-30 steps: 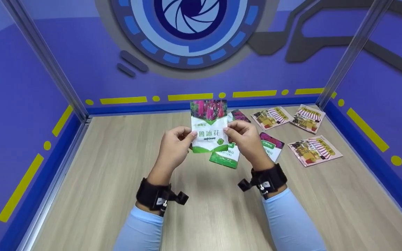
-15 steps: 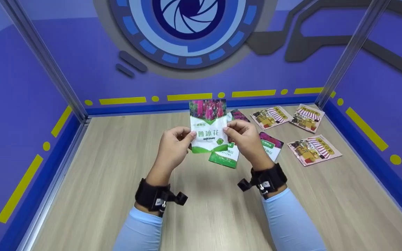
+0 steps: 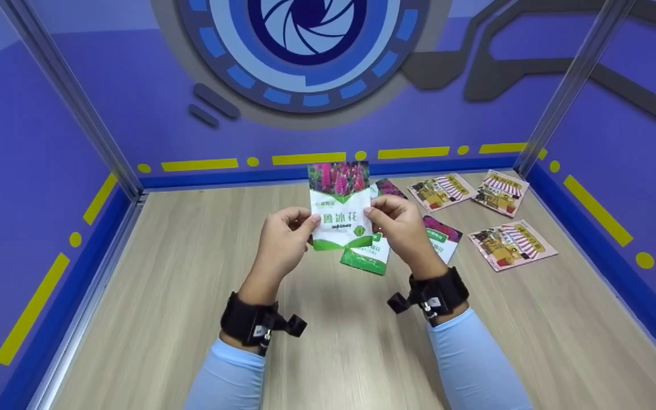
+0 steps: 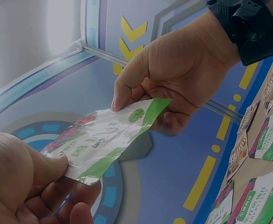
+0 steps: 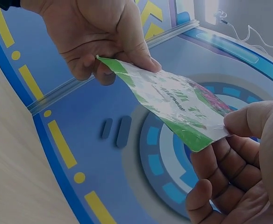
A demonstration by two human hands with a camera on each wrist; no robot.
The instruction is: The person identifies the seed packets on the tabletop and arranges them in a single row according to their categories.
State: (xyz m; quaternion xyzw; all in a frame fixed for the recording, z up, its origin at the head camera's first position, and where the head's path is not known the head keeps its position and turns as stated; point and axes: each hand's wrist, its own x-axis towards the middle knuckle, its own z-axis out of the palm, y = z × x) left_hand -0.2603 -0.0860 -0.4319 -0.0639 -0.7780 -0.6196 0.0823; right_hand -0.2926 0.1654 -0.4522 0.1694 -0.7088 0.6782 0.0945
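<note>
A white and green seed packet (image 3: 340,208) with pink flowers printed along its top is held up above the table, its front toward the head camera. My left hand (image 3: 282,239) pinches its left edge between thumb and fingers. At the opposite edge, my right hand (image 3: 402,230) pinches it the same way. Both wrist views show the packet (image 4: 108,135) stretched between the two thumbs. Behind it, partly covered by the packet and my right hand, lie a green and white packet (image 3: 367,259), another one (image 3: 443,236) with a magenta top, and a third (image 3: 389,188).
Three pink packets with striped awnings lie at the right: one (image 3: 442,192) at the back, one (image 3: 501,192) in the far corner and one (image 3: 513,246) nearer. Blue printed walls (image 3: 134,114) enclose the wooden table (image 3: 191,341) at the back and sides.
</note>
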